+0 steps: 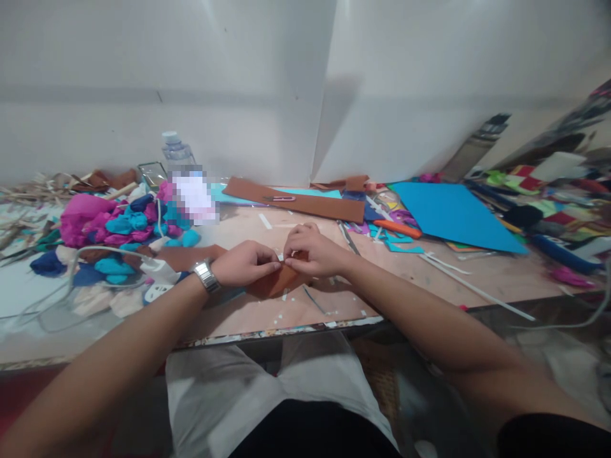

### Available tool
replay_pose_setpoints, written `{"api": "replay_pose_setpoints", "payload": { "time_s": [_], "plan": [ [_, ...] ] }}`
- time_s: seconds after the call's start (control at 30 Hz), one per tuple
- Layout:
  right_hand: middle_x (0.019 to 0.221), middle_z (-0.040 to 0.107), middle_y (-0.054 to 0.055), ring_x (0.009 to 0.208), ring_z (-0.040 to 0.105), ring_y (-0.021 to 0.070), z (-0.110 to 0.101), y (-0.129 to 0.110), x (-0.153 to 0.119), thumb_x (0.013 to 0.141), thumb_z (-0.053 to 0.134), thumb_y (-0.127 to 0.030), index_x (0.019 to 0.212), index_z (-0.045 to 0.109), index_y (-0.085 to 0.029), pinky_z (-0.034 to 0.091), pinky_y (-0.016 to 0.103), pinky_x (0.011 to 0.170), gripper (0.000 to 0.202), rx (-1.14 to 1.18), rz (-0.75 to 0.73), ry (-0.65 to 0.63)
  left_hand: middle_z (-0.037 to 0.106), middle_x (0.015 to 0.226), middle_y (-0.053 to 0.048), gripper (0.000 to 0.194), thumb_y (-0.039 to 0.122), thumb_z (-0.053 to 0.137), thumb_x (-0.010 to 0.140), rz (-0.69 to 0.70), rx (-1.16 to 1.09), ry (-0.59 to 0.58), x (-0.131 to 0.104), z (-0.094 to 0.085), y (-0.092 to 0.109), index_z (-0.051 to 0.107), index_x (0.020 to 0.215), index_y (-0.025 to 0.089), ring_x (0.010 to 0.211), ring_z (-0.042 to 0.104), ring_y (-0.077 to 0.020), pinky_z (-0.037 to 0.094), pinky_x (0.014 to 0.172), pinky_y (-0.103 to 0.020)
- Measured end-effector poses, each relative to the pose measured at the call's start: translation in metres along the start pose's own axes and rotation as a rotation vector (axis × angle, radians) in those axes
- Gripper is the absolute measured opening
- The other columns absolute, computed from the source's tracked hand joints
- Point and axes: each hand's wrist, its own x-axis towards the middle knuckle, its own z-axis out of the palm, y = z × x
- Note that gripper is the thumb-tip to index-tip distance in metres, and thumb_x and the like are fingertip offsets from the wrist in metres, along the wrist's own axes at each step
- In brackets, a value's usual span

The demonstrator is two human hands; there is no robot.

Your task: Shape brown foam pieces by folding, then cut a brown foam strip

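Both forearms angle inward, the left hand (248, 262) and right hand (317, 251) close together on the near side of the long brown strip (324, 208). Each hand's grip pinches the brown sheet (274, 281) by thumb and curled fingers. Matte and partly hidden, the sheet sits nearer the person than that strip.

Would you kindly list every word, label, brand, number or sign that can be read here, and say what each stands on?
There is no text that I can read.
Pixelated screen: contents unreadable.
White-capped bottle: no lettering can be made out.
Silver wristwatch: any marking is too small to read.
Held brown piece: no writing shows.
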Motion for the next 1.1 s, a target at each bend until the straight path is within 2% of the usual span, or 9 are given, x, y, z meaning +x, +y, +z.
{"api": "replay_pose_setpoints", "payload": {
  "time_s": [0.4, 0.67, 0.93, 1.1],
  "plan": [
    [0.086, 0.073, 0.003, 0.107, 0.056, 0.0250, 0.0024, -0.0011, -0.0004, 0.088, 0.072, -0.027, 0.086, 0.075, -0.022, 0.025, 0.046, 0.103, 0.006, -0.071, -0.013, 0.093, 0.067, 0.070, -0.002, 0.045, 0.051, 0.053, 0.098, -0.031, -0.034, 0.049, 0.0010, 0.0046, 0.0021, 0.073, 0.082, 0.014, 0.064, 0.051, -0.0125, 0.036, 0.061, -0.025],
    [0.082, 0.072, 0.003, 0.108, 0.057, 0.0254, 0.0051, -0.0017, -0.0008, 0.089, 0.071, -0.025, 0.087, 0.075, -0.024, 0.024, 0.048, 0.104, 0.005, -0.171, -0.054, 0.201, 0.066, 0.071, -0.002, 0.040, 0.046, 0.055, 0.096, -0.059, -0.098, 0.097, 0.0010, 0.0071, 0.0012, 0.074, 0.084, 0.013, 0.065, 0.052, -0.0133, 0.036, 0.061, -0.025],
    [0.084, 0.072, 0.003, 0.109, 0.056, 0.0252, 0.0049, -0.0024, -0.0006, 0.092, 0.067, -0.025, 0.091, 0.074, -0.024, 0.024, 0.049, 0.104, 0.008, -0.232, -0.096, 0.226, 0.059, 0.067, 0.001, 0.036, 0.045, 0.058, 0.093, -0.108, -0.273, 0.096, 0.0011, 0.0072, 0.0029, 0.070, 0.081, 0.013, 0.062, 0.045, -0.0110, 0.033, 0.058, -0.024],
    [0.087, 0.074, 0.003, 0.110, 0.056, 0.0256, 0.0022, -0.0036, -0.0013, 0.094, 0.063, -0.024, 0.093, 0.074, -0.025, 0.023, 0.051, 0.105, 0.011, -0.254, -0.117, 0.218, 0.067, 0.075, -0.002, 0.035, 0.044, 0.060, 0.091, -0.121, -0.393, 0.092, 0.0019, 0.0066, 0.0027, 0.073, 0.085, 0.012, 0.069, 0.053, -0.0135, 0.040, 0.067, -0.026]
  ]
}}
